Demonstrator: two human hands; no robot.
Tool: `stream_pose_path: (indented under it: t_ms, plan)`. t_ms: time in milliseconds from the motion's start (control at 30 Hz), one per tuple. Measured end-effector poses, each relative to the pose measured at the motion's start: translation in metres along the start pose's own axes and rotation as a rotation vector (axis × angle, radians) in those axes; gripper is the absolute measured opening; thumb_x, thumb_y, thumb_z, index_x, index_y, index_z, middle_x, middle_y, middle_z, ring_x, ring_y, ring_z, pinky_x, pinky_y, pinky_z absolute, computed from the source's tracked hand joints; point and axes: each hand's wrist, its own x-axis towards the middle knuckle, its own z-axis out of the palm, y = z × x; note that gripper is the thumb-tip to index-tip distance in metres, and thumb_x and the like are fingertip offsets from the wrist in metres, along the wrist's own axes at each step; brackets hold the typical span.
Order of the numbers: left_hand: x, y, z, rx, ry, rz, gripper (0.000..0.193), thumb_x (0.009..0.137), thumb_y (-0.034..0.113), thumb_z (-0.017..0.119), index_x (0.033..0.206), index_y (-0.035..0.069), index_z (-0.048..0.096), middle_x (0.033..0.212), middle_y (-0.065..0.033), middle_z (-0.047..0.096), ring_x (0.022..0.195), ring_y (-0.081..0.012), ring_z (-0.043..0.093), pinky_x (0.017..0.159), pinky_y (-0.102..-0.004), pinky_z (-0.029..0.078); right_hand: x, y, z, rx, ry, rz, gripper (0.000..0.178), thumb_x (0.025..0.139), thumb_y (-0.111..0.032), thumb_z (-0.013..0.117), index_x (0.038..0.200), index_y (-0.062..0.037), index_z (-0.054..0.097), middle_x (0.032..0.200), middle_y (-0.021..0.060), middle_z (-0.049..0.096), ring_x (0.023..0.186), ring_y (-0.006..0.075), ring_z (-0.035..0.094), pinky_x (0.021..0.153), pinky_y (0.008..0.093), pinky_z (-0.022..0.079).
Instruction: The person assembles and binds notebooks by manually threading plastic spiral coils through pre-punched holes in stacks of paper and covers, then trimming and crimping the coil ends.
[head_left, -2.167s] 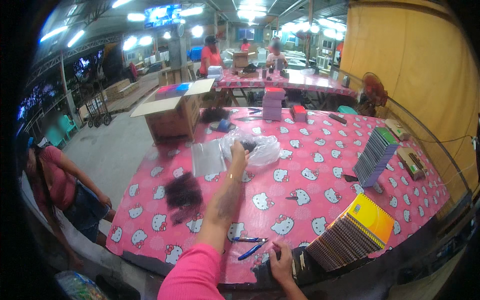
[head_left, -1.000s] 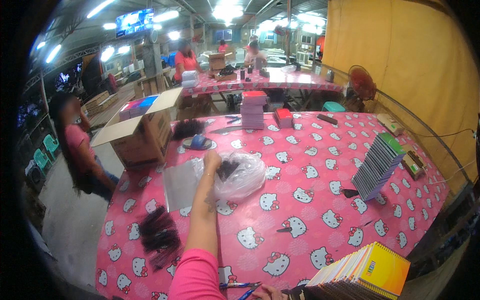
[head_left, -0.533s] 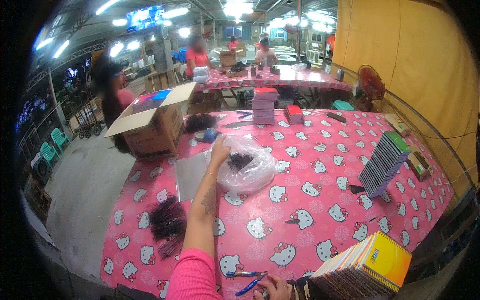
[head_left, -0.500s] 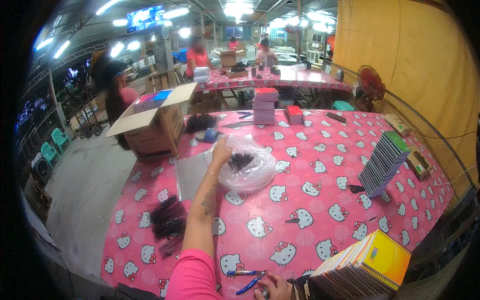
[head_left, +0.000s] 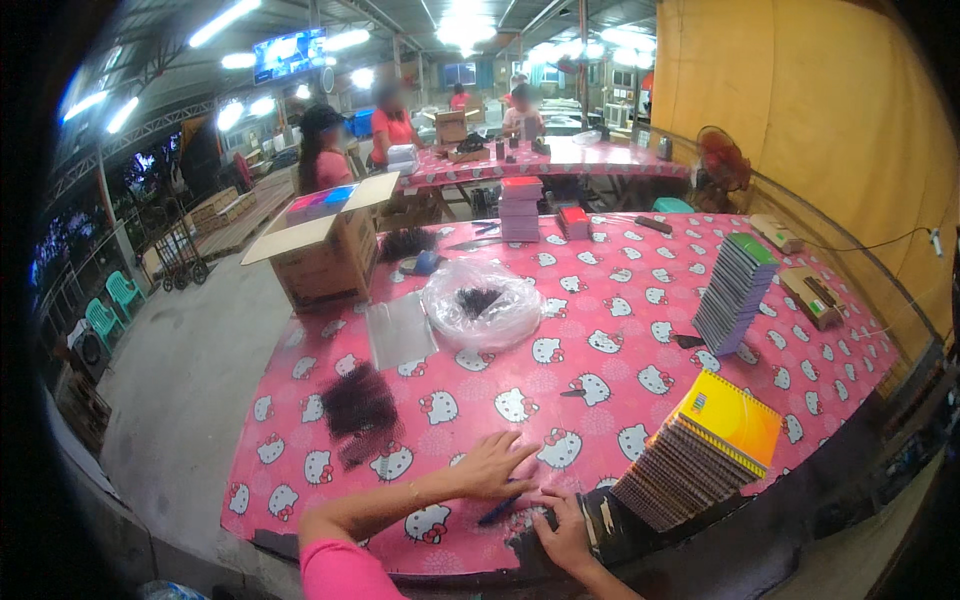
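My left hand point(head_left: 494, 468) hovers low over the near edge of the table, fingers stretched and apart, holding nothing I can see. Just below it lies a blue-handled tool point(head_left: 497, 511), partly covered, which looks like pliers. My right hand point(head_left: 566, 532) rests at the table's edge with its fingers spread, beside a black strip-like piece point(head_left: 612, 520). Right of the hands stands a stack of spiral notebooks point(head_left: 690, 455) with a yellow cover on top. To the left lies a pile of black plastic binding coils point(head_left: 362, 410). A clear plastic bag point(head_left: 520, 310) with more black coils sits farther off.
Beside the bag lies a clear plastic sheet point(head_left: 402, 335). An open cardboard box point(head_left: 325, 265) stands at the far left. A tall notebook stack point(head_left: 735, 295) is on the right, another stack point(head_left: 519, 212) at the back. Several people stand around a farther table point(head_left: 600, 155).
My left hand has let go of the plastic bag and drawn back to the near edge beside my right hand. The view has shifted slightly.
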Motion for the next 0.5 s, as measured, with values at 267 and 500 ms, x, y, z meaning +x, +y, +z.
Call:
stream_pose_path:
  t_ms: [267, 500]
  plan:
    - [-0.095, 0.038, 0.030, 0.074, 0.058, -0.298, 0.065, 0.097, 0.050, 0.049, 0.147, 0.010, 0.036, 0.146, -0.0253, 0.037, 0.137, -0.0446, 0.032, 0.110, -0.0602, 0.026, -0.005, -0.116, -0.113, -0.118, -0.115, -0.485, 0.030, 0.078, -0.011, 0.076, 0.107, -0.0102, 0.067, 0.118, 0.0154, 0.060, 0.110, 0.0311, 0.059, 0.093, 0.0403, 0.049]
    - [-0.048, 0.051, 0.010, -0.540, 0.137, -0.366, 0.045, 0.103, 0.034, 0.045, 0.140, 0.007, 0.045, 0.121, -0.0168, 0.059, 0.116, -0.0319, 0.057, 0.097, -0.0470, 0.044, 0.060, -0.218, -0.243, -0.540, 0.118, -0.672, 0.038, 0.085, -0.024, 0.072, 0.118, -0.0084, 0.061, 0.124, 0.0171, 0.056, 0.113, 0.0358, 0.056, 0.098, 0.0476, 0.044]
